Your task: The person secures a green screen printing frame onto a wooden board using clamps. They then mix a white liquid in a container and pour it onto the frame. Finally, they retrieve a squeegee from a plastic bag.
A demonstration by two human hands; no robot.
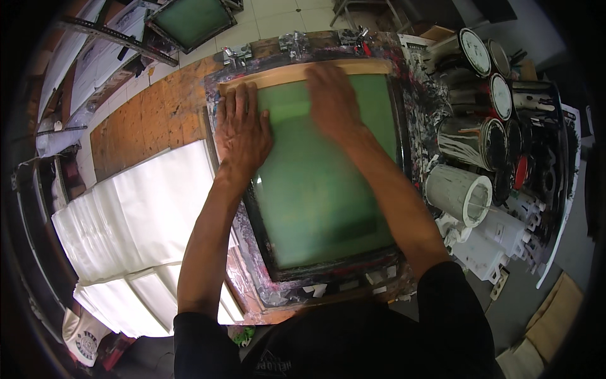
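Worn wooden planks, orange-brown and stained, make up the table [158, 104] seen in the head view, and your landmark on it is the green screen [315, 170] in its dark frame [328, 266], lying in front of you. At the screen's far edge runs a tan strip [287, 76]. Metal clamps [237, 57] sit beyond the screen, white sheets [145, 202] spread to its left, and paint-streaked cans [464, 139] crowd its right.

Your left hand [243, 132] lies opened out at the screen's far left corner, fingers straight and slightly apart, tips at the strip. Your right hand [333, 104] is blurred near the middle of the strip; whether it grips or merely presses, you cannot tell from this view.

To work well here, I'd let the left hand steady that corner while the right one works along the strip with even pressure. Spare the green mesh any hard push from your fingertips, and give your right elbow room beside the cans.
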